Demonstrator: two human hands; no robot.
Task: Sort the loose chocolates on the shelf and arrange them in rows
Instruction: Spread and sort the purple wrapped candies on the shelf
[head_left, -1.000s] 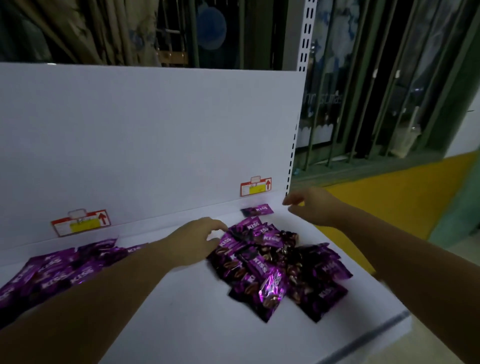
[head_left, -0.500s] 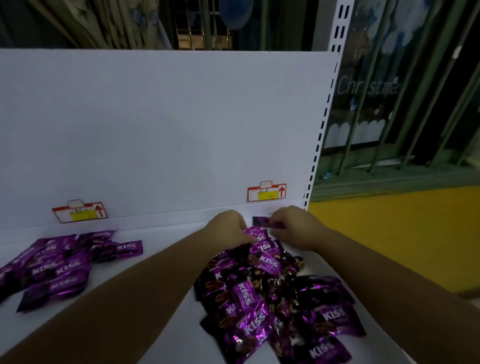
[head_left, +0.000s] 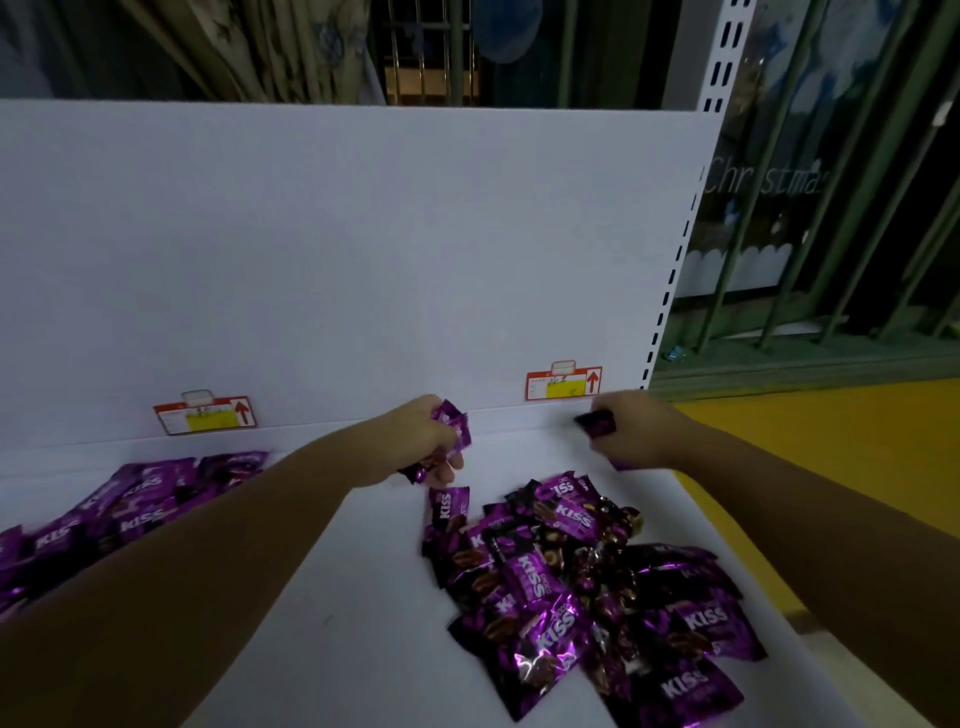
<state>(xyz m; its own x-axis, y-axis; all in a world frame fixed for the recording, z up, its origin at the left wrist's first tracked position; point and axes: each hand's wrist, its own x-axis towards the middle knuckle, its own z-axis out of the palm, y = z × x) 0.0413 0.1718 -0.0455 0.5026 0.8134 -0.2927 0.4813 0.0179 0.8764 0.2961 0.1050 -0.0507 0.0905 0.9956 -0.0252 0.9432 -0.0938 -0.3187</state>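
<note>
A loose heap of purple KISS chocolate packets lies on the white shelf at the right. A second group of purple packets lies at the left. My left hand is raised just behind the heap and grips a few purple packets. My right hand is near the shelf's back right corner and pinches one dark purple packet. Another bit of purple wrapper shows under its palm.
The white back panel rises behind the shelf with two red and yellow price tags. A slotted upright marks the shelf's right end. Beyond it are green bars and a yellow floor.
Both hands met at the back of the heap, then lifted with packets in them. My left hand moved left, my right hand moved right towards the back corner.
</note>
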